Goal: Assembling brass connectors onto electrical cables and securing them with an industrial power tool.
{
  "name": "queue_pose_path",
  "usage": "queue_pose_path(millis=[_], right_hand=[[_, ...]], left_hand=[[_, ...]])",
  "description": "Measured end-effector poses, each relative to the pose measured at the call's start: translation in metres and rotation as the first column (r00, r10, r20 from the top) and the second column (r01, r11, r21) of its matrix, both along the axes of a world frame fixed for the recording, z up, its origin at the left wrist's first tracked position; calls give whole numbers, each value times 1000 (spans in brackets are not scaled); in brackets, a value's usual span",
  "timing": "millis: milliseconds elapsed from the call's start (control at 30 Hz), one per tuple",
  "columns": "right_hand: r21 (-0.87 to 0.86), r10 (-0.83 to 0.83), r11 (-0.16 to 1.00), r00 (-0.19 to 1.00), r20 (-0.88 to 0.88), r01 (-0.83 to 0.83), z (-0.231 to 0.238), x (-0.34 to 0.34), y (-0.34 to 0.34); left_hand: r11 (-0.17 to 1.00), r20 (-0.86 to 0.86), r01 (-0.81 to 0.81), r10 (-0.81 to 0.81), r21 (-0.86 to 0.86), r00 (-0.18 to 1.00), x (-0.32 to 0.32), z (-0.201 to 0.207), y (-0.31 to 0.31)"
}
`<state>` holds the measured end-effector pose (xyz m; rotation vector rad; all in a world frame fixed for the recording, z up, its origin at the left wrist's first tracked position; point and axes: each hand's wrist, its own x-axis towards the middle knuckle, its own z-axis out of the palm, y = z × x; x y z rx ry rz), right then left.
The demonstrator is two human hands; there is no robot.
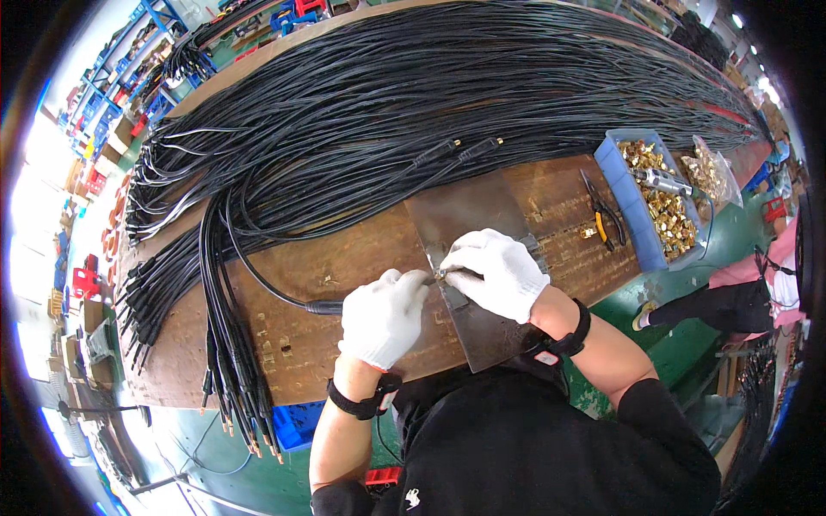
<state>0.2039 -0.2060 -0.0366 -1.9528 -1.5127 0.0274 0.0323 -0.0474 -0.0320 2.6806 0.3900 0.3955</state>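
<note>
Both hands wear white gloves and meet over the near middle of the bench. My left hand [383, 318] is closed round the end of a black cable [274, 291], whose thick black sleeve [323, 307] shows just left of the glove. Pinched between the fingertips of my right hand [499, 273] is a small metal fitting [441, 274], at the cable's tip. The fingers partly cover it, so its exact shape is hidden. Beneath the right hand lies a dark metal plate [486, 331].
Long black cables [413, 86] cover the far bench [361, 249]; a bundle hangs over its front edge. To the right are yellow-handled pliers [602, 219], a blue bin [625, 193] of brass fittings with a metal tool [662, 181] across it, and a plastic bag [712, 172]. A person [757, 292] stands beyond.
</note>
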Motion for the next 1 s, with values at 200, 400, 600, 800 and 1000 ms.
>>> queue_pose_path(millis=[200,400,600,800,1000], right_hand=[[-57,-13,998,998,-62,9,-6,2,2],[-185,-83,982,981,-174,50,1,0,8],[-207,-83,977,980,-182,44,1,3,12],[6,-14,1000,989,-148,16,0,8,-13],[114,-92,989,995,-33,96,33,34,-145]], left_hand=[[1000,-24,-5,4,-5,1000,2,-15,0],[999,12,0,1,-44,1000,1,-20,1],[999,27,0,1,-41,1000,4,-22,0],[999,51,22,-20,-28,998,15,-14,-2],[999,70,14,-10,-48,998,1,-25,3]])
